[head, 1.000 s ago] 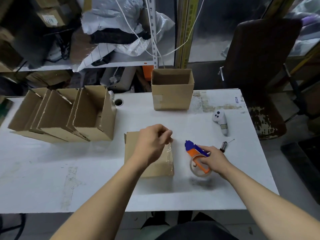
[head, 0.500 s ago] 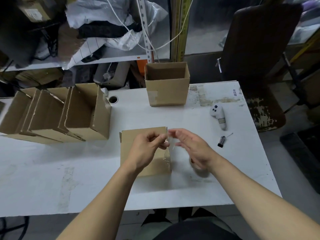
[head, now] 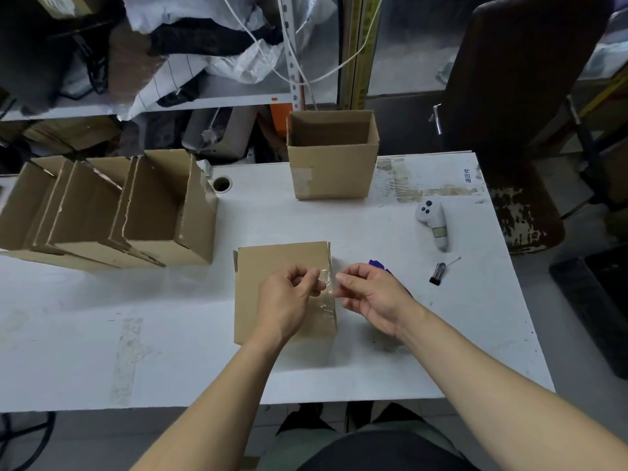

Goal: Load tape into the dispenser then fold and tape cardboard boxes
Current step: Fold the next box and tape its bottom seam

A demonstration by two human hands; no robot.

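A closed cardboard box (head: 272,263) lies on the white table (head: 136,317) in front of me, with clear tape (head: 329,283) running down its right edge. My left hand (head: 289,297) hovers over the box's right part and pinches the tape end between thumb and forefinger. My right hand (head: 370,294) is just right of the box and pinches the same tape from the other side. Behind my right hand only the purple tip of the tape dispenser (head: 378,265) shows; the rest is hidden.
A row of open folded boxes (head: 112,212) lies at the left. An upright open box (head: 333,158) stands at the back. A white controller (head: 433,220) and a small dark tool (head: 438,272) lie at the right. A dark chair (head: 516,107) stands beyond the table's right corner.
My right hand let go of the orange and purple dispenser, left it on the table, and came to the box edge to pinch the tape. My left hand stayed on the tape.
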